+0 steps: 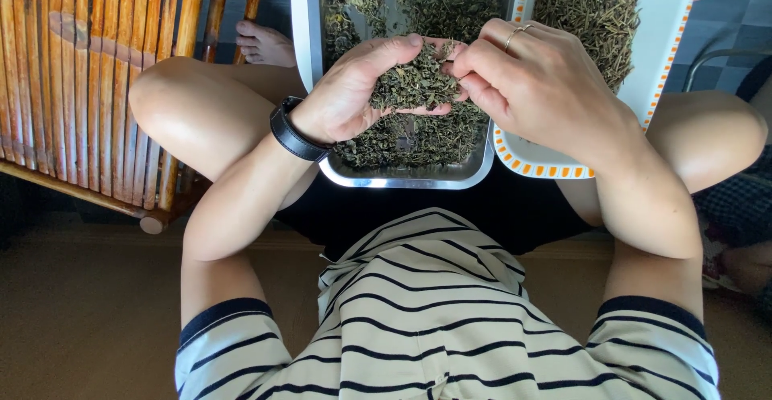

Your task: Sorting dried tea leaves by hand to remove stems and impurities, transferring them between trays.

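My left hand [354,86] is cupped and holds a heap of dark green dried leaves [414,86] over a steel tray [402,179] full of the same leaves. It wears a black wristband. My right hand [535,82], with a ring on one finger, pinches at the heap from the right, its fingertips touching the leaves. Both hands hover above the near end of the steel tray, which rests across my lap.
A white tray with an orange-checked rim [531,163] lies to the right, holding thin dried stems [591,10]. A bamboo slatted piece of furniture [96,78] stands at the left. My bare knees flank the trays, and a bare foot [265,42] shows behind.
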